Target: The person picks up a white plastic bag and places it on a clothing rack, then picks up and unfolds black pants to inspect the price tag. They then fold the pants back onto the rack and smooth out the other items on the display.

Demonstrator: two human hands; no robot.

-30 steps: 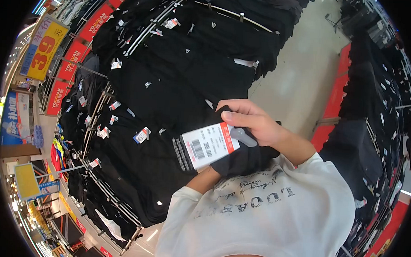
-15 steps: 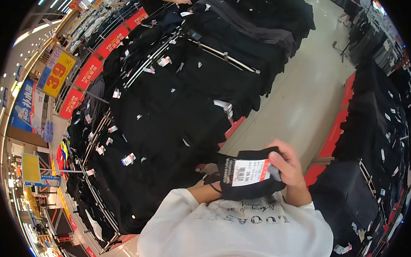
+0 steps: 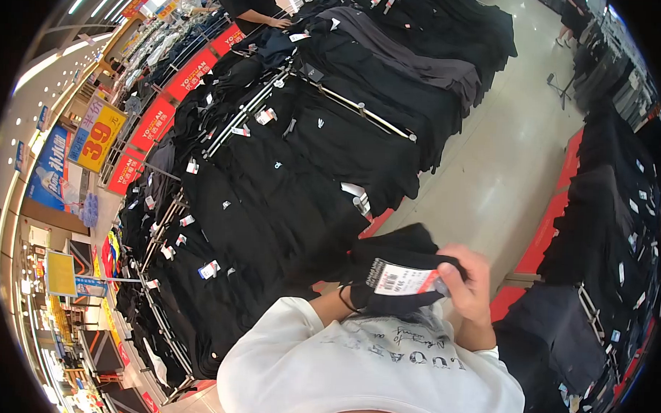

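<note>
The right hand is closed on a folded black garment, thumb pressed on the red end of the one paper price tag that lies across the cloth; the tag is white with a barcode and dark stripes at its far end. The left hand is hidden beneath the garment (only the forearm and a dark band at the wrist show), so I cannot tell whether it grips or merely supports. The garment sits just in front of the person's chest, above a white long-sleeved top printed with grey lettering. Beyond it, rows of black clothes hang close together on metal rails, soft and matte, each dotted with small white tags too many to count. A pale, glossy floor aisle runs to the right, bordered by a red base panel and another rack of dark clothing. On the left hang one yellow sign reading 39 and a line of red banners. Far up the rack another person in black reaches toward the clothes.
</note>
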